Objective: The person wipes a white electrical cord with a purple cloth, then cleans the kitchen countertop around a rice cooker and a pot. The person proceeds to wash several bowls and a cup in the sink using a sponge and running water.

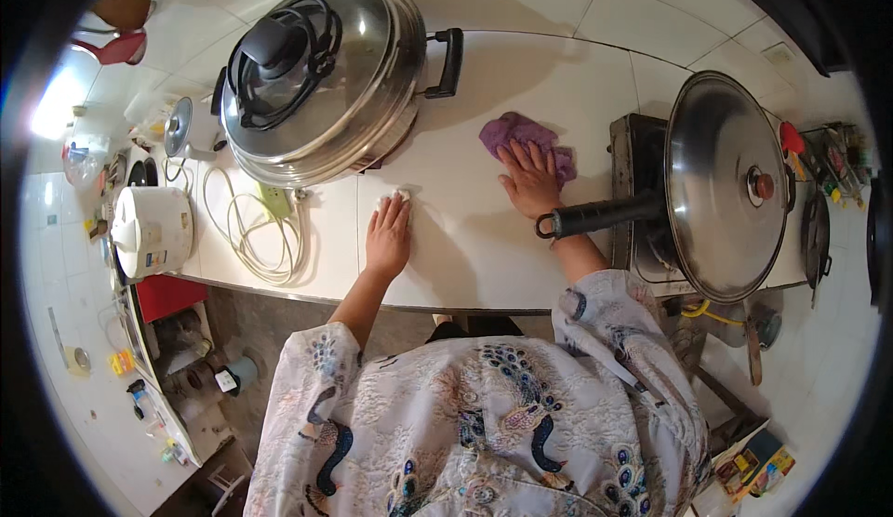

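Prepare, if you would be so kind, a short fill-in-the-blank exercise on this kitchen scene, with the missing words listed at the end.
1. The right hand lies spread on a cloth whose colour is ____.
2. The small wad at the tips of the left hand is coloured ____.
3. On the lid of the large steel pot lies a coiled cord coloured ____.
4. In this view, the black pan handle overlaps the person's ____ arm.

Missing words: purple; white; black; right.
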The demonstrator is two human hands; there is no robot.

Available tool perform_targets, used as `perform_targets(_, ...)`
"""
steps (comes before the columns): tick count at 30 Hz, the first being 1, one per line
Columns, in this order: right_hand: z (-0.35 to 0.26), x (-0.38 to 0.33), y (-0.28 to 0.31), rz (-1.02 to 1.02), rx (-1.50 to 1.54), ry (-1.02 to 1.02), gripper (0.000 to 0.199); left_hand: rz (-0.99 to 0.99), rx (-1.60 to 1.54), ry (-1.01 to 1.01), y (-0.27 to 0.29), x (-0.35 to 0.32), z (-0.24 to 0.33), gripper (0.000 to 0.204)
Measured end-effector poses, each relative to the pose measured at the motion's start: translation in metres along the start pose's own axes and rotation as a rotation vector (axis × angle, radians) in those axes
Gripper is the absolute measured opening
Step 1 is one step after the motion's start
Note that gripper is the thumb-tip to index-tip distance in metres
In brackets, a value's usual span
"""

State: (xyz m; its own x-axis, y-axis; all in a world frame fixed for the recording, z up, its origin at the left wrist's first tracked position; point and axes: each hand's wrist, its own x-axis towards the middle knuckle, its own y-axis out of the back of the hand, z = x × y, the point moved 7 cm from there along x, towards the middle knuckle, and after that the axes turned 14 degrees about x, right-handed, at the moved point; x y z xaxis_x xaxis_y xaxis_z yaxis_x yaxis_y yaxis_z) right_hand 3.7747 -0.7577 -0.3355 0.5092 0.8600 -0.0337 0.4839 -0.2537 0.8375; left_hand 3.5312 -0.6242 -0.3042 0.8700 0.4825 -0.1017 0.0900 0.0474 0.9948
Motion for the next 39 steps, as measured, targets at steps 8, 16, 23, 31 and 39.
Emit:
perform_targets(8, -0.011, 0.161, 0.002, 0.212, 0.017, -0.022, 0.048, 0.091, -0.135, -0.026, -0.009, -0.023, -0.017, 0.050)
perform_targets(16, -0.082, 0.037, -0.067, -0.261, -0.043, 0.235, 0.049, 0.086, -0.187, 0.007, 0.000, -0.024, -0.014, 0.049)
perform_targets(23, -0.087, -0.043, -0.032, -0.206, 0.011, 0.481, 0.034, 0.172, -0.219, -0.008, -0.008, -0.040, -0.018, 0.046)
perform_targets(31, 0.032, 0.043, 0.003, 0.335, -0.120, -0.049, 0.045, 0.159, -0.261, -0.002, -0.006, -0.060, -0.025, 0.049)
perform_targets(39, -0.137, -0.183, -0.067, 0.009, 0.104, 0.127, 0.038, 0.179, -0.243, 0.010, -0.017, -0.118, -0.037, 0.040)
